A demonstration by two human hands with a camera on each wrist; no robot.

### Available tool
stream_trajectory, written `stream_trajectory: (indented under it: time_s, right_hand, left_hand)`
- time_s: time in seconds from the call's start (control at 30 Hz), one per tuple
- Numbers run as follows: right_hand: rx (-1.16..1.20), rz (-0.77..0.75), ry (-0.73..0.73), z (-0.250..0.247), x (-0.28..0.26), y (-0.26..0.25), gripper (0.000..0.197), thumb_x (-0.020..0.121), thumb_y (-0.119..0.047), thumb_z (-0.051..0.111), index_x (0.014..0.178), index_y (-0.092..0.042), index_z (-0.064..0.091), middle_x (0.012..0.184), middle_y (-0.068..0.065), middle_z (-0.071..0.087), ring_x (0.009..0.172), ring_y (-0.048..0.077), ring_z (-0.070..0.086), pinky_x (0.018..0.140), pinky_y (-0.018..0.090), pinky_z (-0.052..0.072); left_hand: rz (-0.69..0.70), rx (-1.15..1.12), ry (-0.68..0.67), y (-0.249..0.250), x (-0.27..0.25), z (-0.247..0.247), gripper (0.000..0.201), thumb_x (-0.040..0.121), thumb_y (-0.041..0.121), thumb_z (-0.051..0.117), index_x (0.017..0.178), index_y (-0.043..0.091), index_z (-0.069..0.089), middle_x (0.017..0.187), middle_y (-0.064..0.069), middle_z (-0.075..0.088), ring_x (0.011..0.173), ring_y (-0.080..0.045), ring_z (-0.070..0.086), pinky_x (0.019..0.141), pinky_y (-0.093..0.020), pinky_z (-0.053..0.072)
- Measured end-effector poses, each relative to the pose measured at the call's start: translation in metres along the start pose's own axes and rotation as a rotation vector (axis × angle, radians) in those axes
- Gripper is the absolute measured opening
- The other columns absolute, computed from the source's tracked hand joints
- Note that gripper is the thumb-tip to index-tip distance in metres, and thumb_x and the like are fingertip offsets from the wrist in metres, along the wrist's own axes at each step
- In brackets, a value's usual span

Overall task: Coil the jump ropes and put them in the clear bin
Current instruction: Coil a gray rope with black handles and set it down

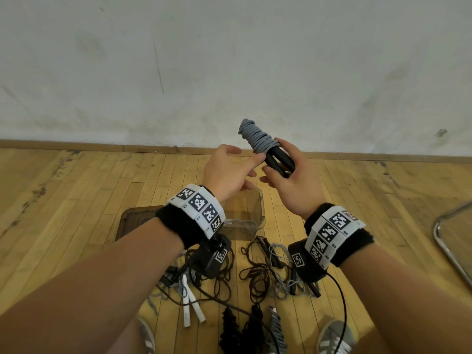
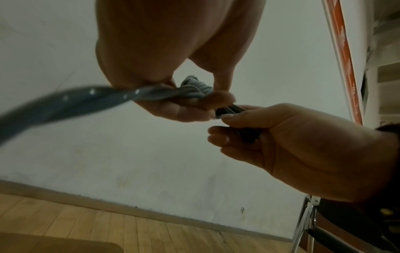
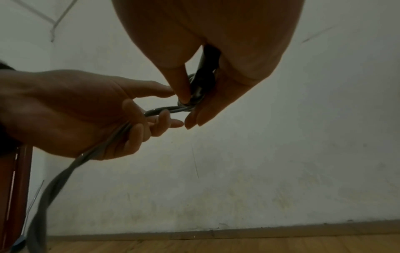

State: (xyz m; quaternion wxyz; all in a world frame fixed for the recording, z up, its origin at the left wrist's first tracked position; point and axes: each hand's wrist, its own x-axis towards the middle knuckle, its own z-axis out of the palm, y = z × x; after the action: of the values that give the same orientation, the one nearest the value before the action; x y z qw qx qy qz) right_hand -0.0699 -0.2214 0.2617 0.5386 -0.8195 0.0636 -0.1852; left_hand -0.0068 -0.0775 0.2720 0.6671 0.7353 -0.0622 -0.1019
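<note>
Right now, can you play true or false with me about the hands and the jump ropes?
1. The right hand grips the black handles of a grey rope. True.
2. The grey rope is wound round the handles. True.
3. The left hand is holding nothing. False: in the wrist views its fingers are curled round a loose length of the grey rope.
4. The clear bin sits on the wooden floor below the hands. True.
5. All the ropes are already in the bin. False: a tangle of ropes lies on the floor beside it.
</note>
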Motion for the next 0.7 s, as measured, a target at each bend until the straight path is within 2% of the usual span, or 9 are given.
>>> stream_trajectory:
  time_s: [0.1, 0.17, 0.27, 0.37, 0.43, 0.53, 0.63, 0.7]
  right_hand:
    - [-0.052, -0.03, 0.025, -0.001, 0.0, 0.0, 0.06, 0.095, -0.009, 0.066, 0.146, -0.03, 0.043, 0.114, -0.005, 0.07, 0.075, 0.013, 0.076, 0.075, 0.044, 0.064]
    - [-0.112, -0.053, 0.059, -0.001, 0.002, 0.002, 0.06, 0.095, -0.01, 0.066, 0.144, -0.035, 0.042, 0.11, -0.006, 0.069, 0.072, 0.013, 0.075, 0.07, 0.044, 0.064]
    - [-0.232, -0.063, 0.097, -0.001, 0.005, 0.007, 0.062, 0.094, -0.014, 0.066, 0.142, -0.042, 0.038, 0.108, -0.007, 0.068, 0.073, 0.016, 0.072, 0.068, 0.046, 0.063]
    - [-0.285, -0.098, 0.08, 0.001, 0.004, 0.006, 0.057, 0.096, -0.023, 0.061, 0.143, -0.044, 0.035, 0.101, -0.007, 0.069, 0.072, 0.017, 0.07, 0.067, 0.047, 0.061]
    - [-0.24, -0.134, 0.044, 0.003, 0.001, 0.002, 0.045, 0.105, -0.03, 0.049, 0.146, -0.04, 0.036, 0.091, -0.01, 0.066, 0.068, 0.015, 0.066, 0.065, 0.049, 0.059]
    - [-0.165, -0.155, -0.008, 0.005, -0.003, -0.002, 0.04, 0.111, -0.025, 0.031, 0.15, -0.031, 0.037, 0.087, -0.011, 0.061, 0.07, 0.02, 0.06, 0.067, 0.051, 0.057]
    - [-0.206, -0.176, -0.037, 0.007, -0.004, -0.004, 0.041, 0.11, -0.022, 0.033, 0.15, -0.03, 0.038, 0.104, -0.013, 0.061, 0.084, 0.006, 0.061, 0.078, 0.043, 0.058]
    - [-0.178, -0.19, -0.064, 0.008, -0.005, -0.004, 0.042, 0.109, -0.019, 0.04, 0.149, -0.031, 0.039, 0.113, -0.01, 0.063, 0.091, 0.003, 0.062, 0.083, 0.04, 0.059]
  left_hand:
    - [0.028, -0.002, -0.016, 0.0, -0.001, 0.0, 0.042, 0.089, 0.039, 0.078, 0.121, 0.021, 0.059, 0.083, -0.004, 0.076, 0.048, -0.009, 0.061, 0.051, -0.021, 0.05]
    - [0.043, -0.037, -0.033, 0.003, -0.004, 0.0, 0.037, 0.092, 0.036, 0.075, 0.122, 0.022, 0.059, 0.085, -0.004, 0.077, 0.051, -0.01, 0.063, 0.052, -0.021, 0.051]
    - [0.047, -0.092, -0.082, 0.006, -0.007, 0.001, 0.034, 0.095, 0.033, 0.071, 0.126, 0.023, 0.06, 0.089, -0.006, 0.078, 0.061, -0.018, 0.072, 0.065, -0.031, 0.062]
    - [0.035, -0.12, -0.114, 0.006, -0.008, 0.003, 0.035, 0.097, 0.035, 0.069, 0.128, 0.023, 0.06, 0.091, -0.007, 0.079, 0.07, -0.024, 0.077, 0.077, -0.041, 0.064]
    - [0.024, -0.13, -0.109, 0.006, -0.009, 0.003, 0.037, 0.097, 0.038, 0.069, 0.129, 0.024, 0.06, 0.094, -0.007, 0.079, 0.073, -0.024, 0.077, 0.076, -0.04, 0.064]
    - [0.014, -0.145, -0.083, 0.006, -0.009, 0.002, 0.033, 0.096, 0.043, 0.068, 0.124, 0.025, 0.061, 0.093, -0.006, 0.079, 0.074, -0.025, 0.078, 0.068, -0.036, 0.062]
    - [0.006, -0.152, -0.05, 0.005, -0.009, 0.001, 0.036, 0.094, 0.05, 0.069, 0.118, 0.024, 0.063, 0.092, -0.006, 0.079, 0.072, -0.024, 0.077, 0.058, -0.028, 0.055]
    - [0.008, -0.148, -0.037, 0.005, -0.009, 0.001, 0.04, 0.092, 0.052, 0.069, 0.119, 0.023, 0.063, 0.093, -0.005, 0.079, 0.071, -0.022, 0.077, 0.058, -0.026, 0.054]
